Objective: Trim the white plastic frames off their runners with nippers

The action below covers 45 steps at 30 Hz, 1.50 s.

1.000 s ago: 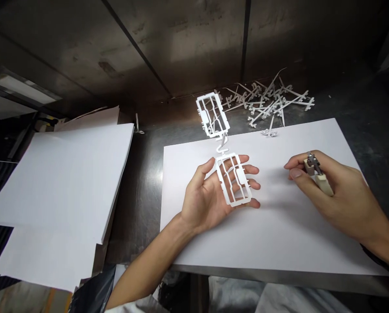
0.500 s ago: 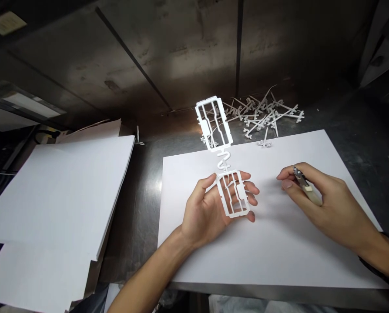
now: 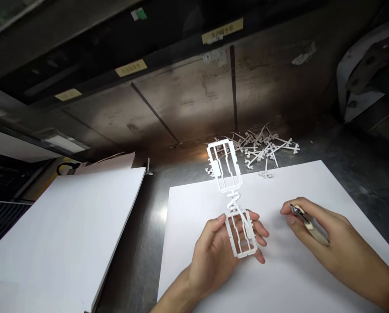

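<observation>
My left hand (image 3: 219,252) holds a white molded plastic piece, palm up, its thumb at the near frame's upper corner and its fingers behind. The piece has two openwork frames, the near frame (image 3: 242,234) over my fingers and the far frame (image 3: 224,166) sticking out beyond them. A wavy strip (image 3: 233,201) joins the two, and a thin stick runs from it across the near frame. Off to the right, my right hand (image 3: 325,243) is closed around small nippers (image 3: 312,228) with cream handles, their metal jaws by the fingertips and apart from the plastic.
Under both hands lies a large white sheet (image 3: 184,217) on a dark metal bench (image 3: 134,243). A heap of white plastic sprue scraps (image 3: 263,148) lies behind it. White boards (image 3: 67,230) are stacked at left. A metal back wall (image 3: 194,104) closes off the far side.
The view has tilted up, so everything sits lower in the picture. The thin stick now lies across the near frame, pointing toward me. Both hands keep their hold.
</observation>
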Available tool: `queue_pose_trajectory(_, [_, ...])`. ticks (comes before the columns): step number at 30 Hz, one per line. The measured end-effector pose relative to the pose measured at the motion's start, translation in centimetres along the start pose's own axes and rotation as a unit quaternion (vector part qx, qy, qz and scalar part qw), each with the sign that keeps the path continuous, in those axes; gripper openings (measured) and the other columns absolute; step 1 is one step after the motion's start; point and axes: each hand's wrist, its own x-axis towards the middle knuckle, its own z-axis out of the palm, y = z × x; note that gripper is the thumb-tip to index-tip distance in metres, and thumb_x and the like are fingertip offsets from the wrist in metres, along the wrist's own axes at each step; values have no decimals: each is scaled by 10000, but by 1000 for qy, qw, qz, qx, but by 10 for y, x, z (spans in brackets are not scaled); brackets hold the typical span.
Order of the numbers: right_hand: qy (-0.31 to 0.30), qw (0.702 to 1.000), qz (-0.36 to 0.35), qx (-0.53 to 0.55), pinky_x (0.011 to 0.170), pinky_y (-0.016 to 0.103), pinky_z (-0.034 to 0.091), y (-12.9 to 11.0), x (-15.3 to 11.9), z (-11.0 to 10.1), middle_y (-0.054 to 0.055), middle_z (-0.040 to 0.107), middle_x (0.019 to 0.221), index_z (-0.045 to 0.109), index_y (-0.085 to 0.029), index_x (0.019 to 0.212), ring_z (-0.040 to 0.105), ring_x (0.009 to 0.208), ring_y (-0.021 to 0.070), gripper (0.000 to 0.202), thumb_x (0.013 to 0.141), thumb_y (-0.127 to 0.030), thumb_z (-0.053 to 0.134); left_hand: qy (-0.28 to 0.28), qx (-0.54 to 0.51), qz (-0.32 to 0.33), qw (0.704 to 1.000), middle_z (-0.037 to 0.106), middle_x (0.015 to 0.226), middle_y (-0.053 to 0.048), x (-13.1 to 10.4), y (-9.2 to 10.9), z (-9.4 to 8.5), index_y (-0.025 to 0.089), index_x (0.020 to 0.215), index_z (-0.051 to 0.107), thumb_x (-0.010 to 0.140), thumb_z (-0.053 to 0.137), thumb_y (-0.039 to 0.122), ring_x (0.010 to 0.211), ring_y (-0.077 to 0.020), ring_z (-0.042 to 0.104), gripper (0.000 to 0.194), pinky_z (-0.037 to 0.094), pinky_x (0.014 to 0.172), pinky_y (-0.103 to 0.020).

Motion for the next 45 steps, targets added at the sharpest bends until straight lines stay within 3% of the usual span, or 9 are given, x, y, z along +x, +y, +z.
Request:
queue_pose_trajectory(6, [7, 1000, 0, -2, 819, 289, 464, 5, 1, 2, -28, 656, 1035, 617, -291, 1178, 622, 925, 201, 104, 1178, -388, 581, 7, 7, -2, 1000, 654, 1160, -199, 2, -1, -3, 69, 1314, 735, 1092, 479, 580, 1027, -267, 628, 614, 543, 893, -387])
queue_pose_trajectory(9, [8, 1000, -11, -1, 809, 299, 461, 0, 3, -1, -18, 657, 1031, 623, -283, 1172, 622, 918, 209, 90, 1173, -367, 591, 28, 13, -22, 999, 598, 988, -113, 3, 0, -3, 64, 1311, 728, 1103, 510, 615, 841, -176, 580, 628, 508, 798, -303])
queue_pose_trajectory(13, [17, 1000, -10, 5, 817, 334, 443, -11, 6, -7, -4, 645, 1005, 629, -268, 1145, 607, 907, 229, 98, 1168, -357, 598, 42, 65, -17, 997, 465, 841, 9, 4, 1, -4, 110, 1177, 686, 1012, 760, 571, 704, -97, 478, 496, 466, 655, -216])
queue_pose_trajectory(18, [22, 1000, -12, -4, 807, 355, 433, -18, 9, -11, -2, 650, 1007, 649, -266, 1114, 618, 894, 237, 96, 1160, -336, 602, 53, 200, -25, 978, 666, 923, -1, 6, 1, -3, 223, 1066, 478, 1045, 755, 479, 597, -112, 657, 378, 435, 502, -192])
queue_pose_trajectory(20, [24, 1000, -13, -7, 794, 355, 428, -19, 8, -12, -9, 652, 1001, 656, -269, 1101, 619, 873, 232, 97, 1156, -327, 601, 57, 222, -13, 973, 721, 1015, -36, 6, 2, -1, 221, 1089, 470, 1073, 727, 453, 666, -111, 684, 347, 449, 556, -191])
queue_pose_trajectory(24, [23, 1000, -2, -9, 786, 351, 431, -21, 7, -14, -17, 669, 1008, 671, -280, 1101, 629, 882, 234, 107, 1154, -351, 611, 92, 199, 15, 976, 689, 944, -30, 7, 5, 0, 201, 1110, 514, 1126, 625, 462, 749, -115, 621, 283, 473, 708, -217])
queue_pose_trajectory(30, [29, 999, -1, -23, 775, 377, 418, -19, 5, -16, -3, 681, 1028, 695, -295, 1121, 620, 860, 259, 124, 1137, -405, 641, 81, 73, 28, 994, 689, 1079, -109, 5, 12, 2, 156, 1473, 583, 1183, 279, 580, 878, -191, 664, 598, 524, 822, -290])
queue_pose_trajectory(38, [19, 999, -3, -29, 765, 393, 411, -21, 5, -15, 4, 661, 994, 686, -312, 1124, 606, 843, 276, 114, 1143, -411, 634, 74, 34, 8, 997, 689, 1188, -127, 4, 9, 4, 176, 1458, 683, 1178, 337, 493, 959, -225, 680, 547, 537, 882, -320])
queue_pose_trajectory(45, [16, 999, -13, -38, 745, 396, 417, -21, 6, -15, 16, 655, 964, 681, -295, 1112, 601, 803, 279, 142, 1148, -419, 623, 64, 33, 4, 997, 692, 1182, -137, 4, 10, 4, 185, 1448, 691, 1160, 326, 543, 960, -244, 672, 587, 524, 882, -331])
